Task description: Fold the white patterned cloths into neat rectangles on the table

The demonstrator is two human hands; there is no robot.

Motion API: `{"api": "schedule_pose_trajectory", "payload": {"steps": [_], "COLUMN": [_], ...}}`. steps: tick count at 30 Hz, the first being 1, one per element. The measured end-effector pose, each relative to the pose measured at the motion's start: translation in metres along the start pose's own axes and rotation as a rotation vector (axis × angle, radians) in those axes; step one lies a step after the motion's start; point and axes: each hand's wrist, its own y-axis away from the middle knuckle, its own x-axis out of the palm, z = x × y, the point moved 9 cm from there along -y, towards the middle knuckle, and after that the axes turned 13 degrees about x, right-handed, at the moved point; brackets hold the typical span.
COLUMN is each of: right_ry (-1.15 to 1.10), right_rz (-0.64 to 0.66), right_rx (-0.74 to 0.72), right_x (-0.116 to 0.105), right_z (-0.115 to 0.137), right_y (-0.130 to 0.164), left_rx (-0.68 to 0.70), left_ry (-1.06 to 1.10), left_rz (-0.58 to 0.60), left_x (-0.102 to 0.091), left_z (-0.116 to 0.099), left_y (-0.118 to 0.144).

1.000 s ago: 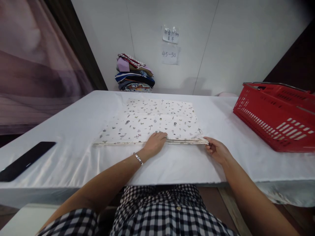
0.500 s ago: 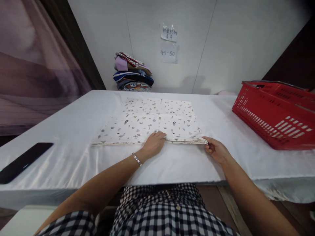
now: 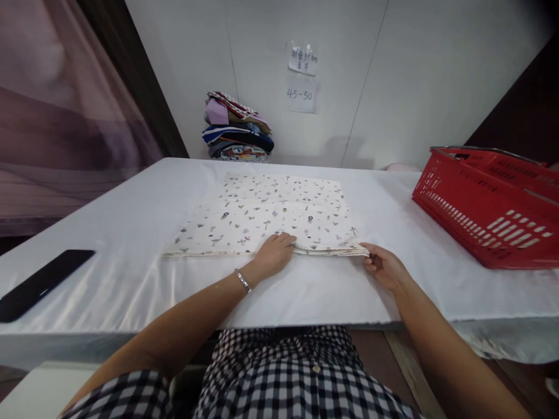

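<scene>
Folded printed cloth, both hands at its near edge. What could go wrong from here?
1. The right hand pinches only the near right corner of the folded cloth, where several layers show; some could slip out and fan apart.
2. The left hand rests flat on the near edge; dragging it may wrinkle the glossy white table cover and skew the fold.
3. The red basket sits close on the right; a wide swing of cloth might snag it.

A red plastic basket (image 3: 489, 212) sits at the table's (image 3: 109, 233) right side. A stack of folded clothes (image 3: 238, 128) rests by the wall, beneath two paper notes (image 3: 302, 75). A dark slab (image 3: 41, 283), possibly a phone, lies far left.
</scene>
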Motion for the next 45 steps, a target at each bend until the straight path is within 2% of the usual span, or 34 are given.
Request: {"api": "schedule_pose_trajectory", "payload": {"steps": [11, 17, 22, 27, 33, 37, 41, 45], "right_ry": [0.005, 0.007, 0.021, 0.009, 0.027, 0.05, 0.172, 0.298], "right_rz": [0.005, 0.007, 0.009, 0.009, 0.015, -0.012, -0.075, -0.166], "right_rx": [-0.004, 0.006, 0.011, 0.004, -0.003, -0.031, -0.054, -0.043], "right_x": [0.002, 0.001, 0.0, 0.001, 0.001, -0.003, -0.009, -0.013], "right_z": [0.001, 0.0, -0.001, -0.001, 0.001, 0.005, 0.006, 0.002], "right_y": [-0.001, -0.001, -0.003, -0.002, -0.004, -0.003, 0.0, 0.005], "left_rx": [-0.073, -0.025, 0.059, 0.049, 0.015, 0.068, 0.106, 0.079], "left_ry": [-0.01, -0.012, 0.058, 0.169, 0.11, 0.09, 0.094, 0.089], "left_rz": [-0.051, -0.084, -0.066, -0.015, 0.029, 0.014, -0.021, -0.013], "left_x": [-0.004, 0.0, 0.005, 0.003, 0.014, 0.003, -0.013, -0.008], "left_z": [0.011, 0.01, 0.004, 0.002, 0.008, -0.005, -0.022, -0.026], "left_y": [-0.001, 0.001, -0.001, -0.002, -0.009, -0.01, -0.001, 0.007]}}
